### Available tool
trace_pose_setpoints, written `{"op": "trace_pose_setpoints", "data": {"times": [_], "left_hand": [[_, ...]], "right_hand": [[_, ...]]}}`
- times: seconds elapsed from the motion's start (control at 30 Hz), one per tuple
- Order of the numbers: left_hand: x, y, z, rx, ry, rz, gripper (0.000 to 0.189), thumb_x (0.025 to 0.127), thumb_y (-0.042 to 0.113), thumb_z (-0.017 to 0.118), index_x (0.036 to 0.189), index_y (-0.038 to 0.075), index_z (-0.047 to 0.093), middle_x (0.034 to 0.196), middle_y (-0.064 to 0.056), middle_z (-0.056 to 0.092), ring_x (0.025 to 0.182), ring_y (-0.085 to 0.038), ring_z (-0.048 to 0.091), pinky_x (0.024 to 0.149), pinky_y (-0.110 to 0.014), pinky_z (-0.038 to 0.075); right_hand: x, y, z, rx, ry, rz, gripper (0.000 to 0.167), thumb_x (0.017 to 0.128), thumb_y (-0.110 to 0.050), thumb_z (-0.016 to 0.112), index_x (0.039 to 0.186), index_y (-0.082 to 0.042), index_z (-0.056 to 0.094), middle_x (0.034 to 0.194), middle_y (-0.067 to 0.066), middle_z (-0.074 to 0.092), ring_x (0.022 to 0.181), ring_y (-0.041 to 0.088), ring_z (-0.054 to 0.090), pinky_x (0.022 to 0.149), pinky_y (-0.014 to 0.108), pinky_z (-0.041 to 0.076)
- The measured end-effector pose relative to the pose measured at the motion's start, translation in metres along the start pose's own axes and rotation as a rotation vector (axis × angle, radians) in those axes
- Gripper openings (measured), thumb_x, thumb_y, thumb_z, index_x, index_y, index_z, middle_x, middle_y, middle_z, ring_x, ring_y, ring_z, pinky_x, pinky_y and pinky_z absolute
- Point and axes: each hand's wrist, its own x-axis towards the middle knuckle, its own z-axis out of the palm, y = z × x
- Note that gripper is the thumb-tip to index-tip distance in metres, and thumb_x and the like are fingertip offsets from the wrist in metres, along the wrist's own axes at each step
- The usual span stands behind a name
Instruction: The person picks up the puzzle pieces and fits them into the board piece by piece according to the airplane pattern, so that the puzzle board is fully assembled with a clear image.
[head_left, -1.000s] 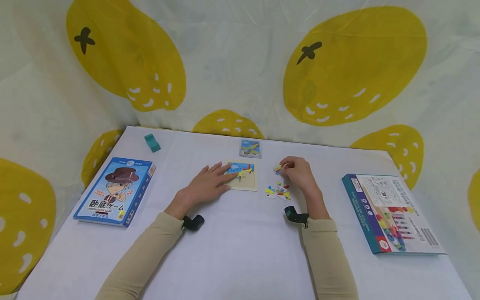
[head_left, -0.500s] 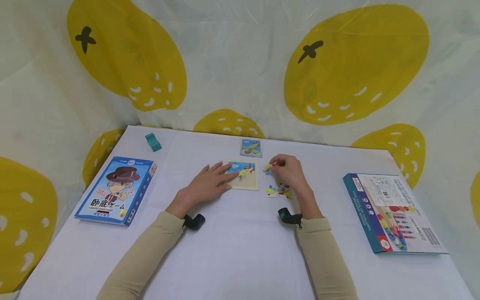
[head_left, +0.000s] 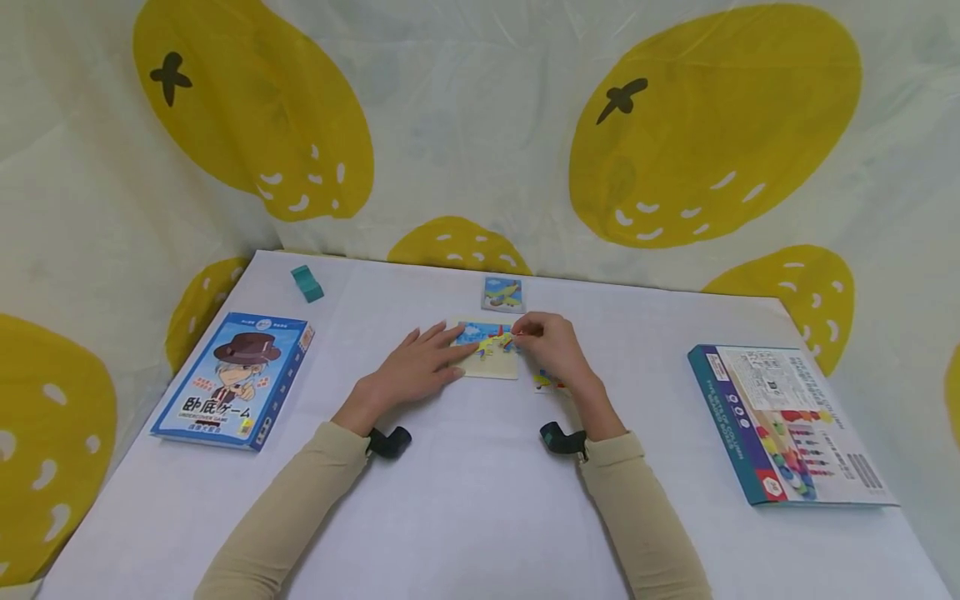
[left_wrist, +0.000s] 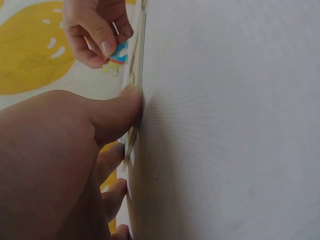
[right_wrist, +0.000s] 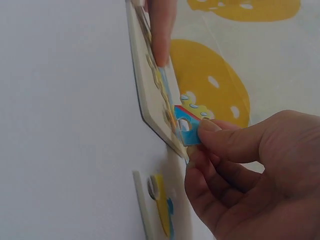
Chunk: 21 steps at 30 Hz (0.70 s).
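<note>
My left hand rests with spread, straight fingers on the left side of a pale puzzle board. The board's upper part carries joined pieces showing a blue sky and a yellow and red aeroplane. Between thumb and fingers, my right hand pinches a blue, red and yellow jigsaw piece at the board's right side. In the right wrist view the piece is tilted up along the board's edge; whether it touches cannot be told. Loose jigsaw pieces lie right of the board, partly hidden beneath the right hand.
Behind the board lies a small aeroplane picture. A blue game box lies at the left, with a teal block beyond it. At the right is a white and teal box. A patterned curtain hangs behind the table.
My right hand has moved left with the jigsaw piece, from above the loose pieces to the board's right side. My left hand has stayed in place.
</note>
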Motion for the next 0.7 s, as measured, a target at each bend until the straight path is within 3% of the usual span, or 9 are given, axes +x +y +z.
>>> {"op": "trace_pose_setpoints", "data": {"times": [0.2,0.43,0.7], "left_hand": [[0.0,0.0,-0.001,-0.003,0.0,0.005,0.051,0.104,0.047,0.044,0.153,0.037,0.036,0.167,0.001,0.022,0.156,-0.03,0.014,0.123,-0.061,0.011],[-0.001,0.002,-0.001,-0.002,0.013,0.015,0.05,0.104,0.045,0.046,0.152,0.035,0.039,0.166,-0.002,0.025,0.155,-0.032,0.016,0.122,-0.062,0.014],[-0.001,0.002,-0.001,0.004,0.017,0.011,0.05,0.104,0.045,0.046,0.152,0.034,0.039,0.166,-0.002,0.025,0.156,-0.031,0.016,0.122,-0.062,0.014]], "right_hand": [[0.001,-0.004,0.011,-0.008,-0.004,-0.005,0.007,0.092,-0.008,0.068,0.097,-0.009,0.073,0.089,0.008,0.067,0.084,0.022,0.057,0.072,0.03,0.047],[0.002,-0.009,0.023,-0.049,0.014,0.01,0.01,0.093,-0.011,0.067,0.099,-0.008,0.074,0.096,0.01,0.073,0.085,0.021,0.059,0.07,0.026,0.047],[0.002,-0.015,0.029,-0.153,0.077,0.058,0.007,0.088,-0.011,0.07,0.093,-0.007,0.071,0.079,0.009,0.065,0.073,0.021,0.056,0.06,0.027,0.042]]}}
